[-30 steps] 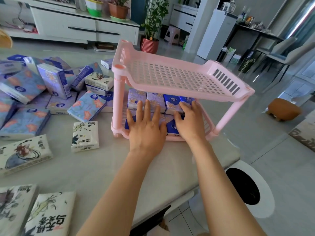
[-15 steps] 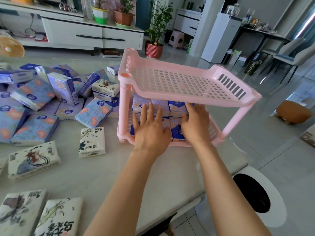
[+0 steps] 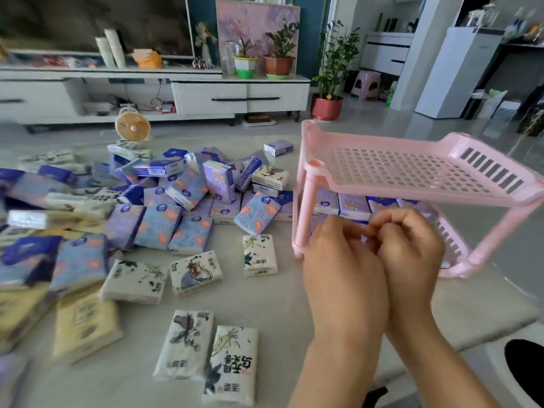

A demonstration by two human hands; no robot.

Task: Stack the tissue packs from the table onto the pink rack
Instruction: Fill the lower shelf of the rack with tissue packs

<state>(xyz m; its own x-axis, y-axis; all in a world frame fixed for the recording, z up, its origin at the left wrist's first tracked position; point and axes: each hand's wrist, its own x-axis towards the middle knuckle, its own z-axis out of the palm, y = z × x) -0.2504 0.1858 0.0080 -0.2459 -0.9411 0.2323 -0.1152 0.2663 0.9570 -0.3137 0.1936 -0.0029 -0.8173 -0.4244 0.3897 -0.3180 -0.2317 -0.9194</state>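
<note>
The pink two-tier rack [image 3: 412, 172] stands at the table's right end. Its top shelf is bare, and several purple and blue tissue packs [image 3: 353, 206] lie on its lower shelf. My left hand [image 3: 338, 269] and my right hand [image 3: 412, 248] sit together in front of the lower shelf, fingers curled, knuckles touching, holding nothing. A heap of blue and purple tissue packs [image 3: 164, 198] covers the table's left and middle. White packs with ink drawings [image 3: 260, 254] lie closer to me.
The grey table's [image 3: 279, 304] right edge runs just past the rack. A small fan [image 3: 132, 128] stands at the table's far side. A white cabinet [image 3: 235, 95] with potted plants lines the back wall. A dark round opening [image 3: 527, 369] shows on the floor at right.
Both hands have pulled back from the packs on the lower shelf and curled together in front of the rack. The view has swung left and up, showing more of the heap.
</note>
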